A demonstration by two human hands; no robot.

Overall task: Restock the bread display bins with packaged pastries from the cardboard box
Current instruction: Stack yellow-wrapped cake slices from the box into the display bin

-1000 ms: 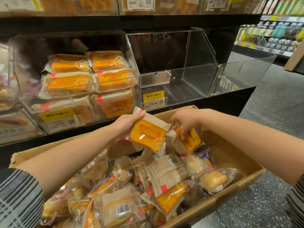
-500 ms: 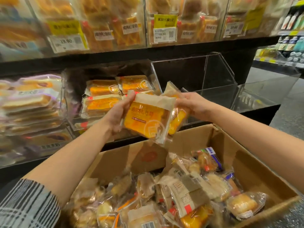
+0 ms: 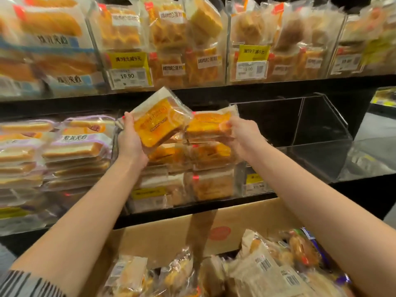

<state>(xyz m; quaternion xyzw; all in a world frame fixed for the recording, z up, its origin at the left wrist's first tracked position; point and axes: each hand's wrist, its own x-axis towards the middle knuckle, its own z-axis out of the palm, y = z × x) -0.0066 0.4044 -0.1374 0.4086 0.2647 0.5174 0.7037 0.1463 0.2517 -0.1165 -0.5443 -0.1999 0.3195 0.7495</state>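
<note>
Packaged pastries: 2 observed in hand, both raised above the partly filled display bin [image 3: 214, 185] on the lower shelf. Left hand [image 3: 129, 140] grips a tilted orange-labelled pastry pack [image 3: 158, 121] from its left edge. Right hand [image 3: 242, 136] grips a second pack [image 3: 209, 125], held flat, just above the stacked packs in that bin. The 2 packs touch. Cardboard box [image 3: 162, 234] sits below, holding further wrapped pastries.

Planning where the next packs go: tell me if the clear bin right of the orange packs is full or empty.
Empty. Through the clear bin only its bare floor and the dark shelf back show; no packs inside.
</note>
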